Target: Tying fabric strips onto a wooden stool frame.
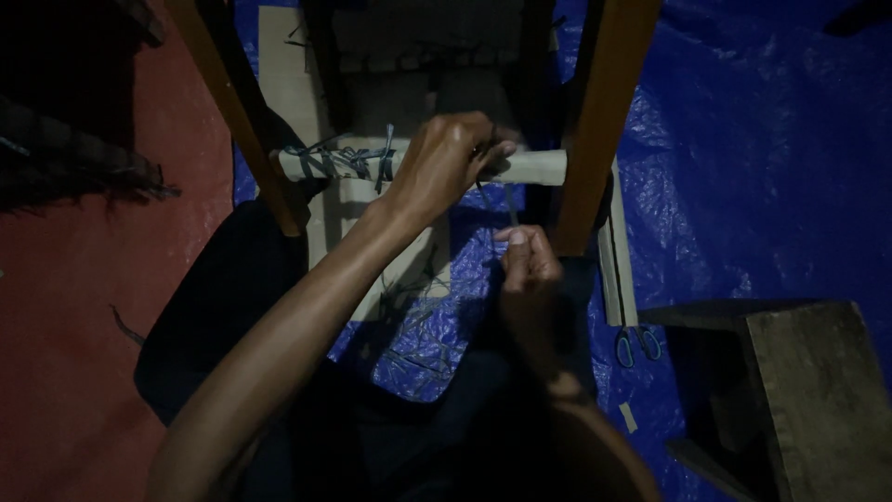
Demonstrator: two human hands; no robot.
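Note:
A pale horizontal bar (539, 167) spans between two wooden legs, the left leg (237, 102) and the right leg (599, 121). Dark cord (348, 160) is wound in crossings around the bar's left part. My left hand (446, 163) grips the bar near its middle, fingers curled over the top. Just below it, my right hand (528, 260) pinches a thin strand (511, 206) that runs up to the bar.
A blue tarp (753, 167) covers the floor on the right, red floor (65, 307) lies on the left. Blue-handled scissors (636, 342) lie on the tarp beside pale strips (618, 260). A rough wooden block (818, 390) stands at the lower right. Loose cord scraps (409, 316) lie under the bar.

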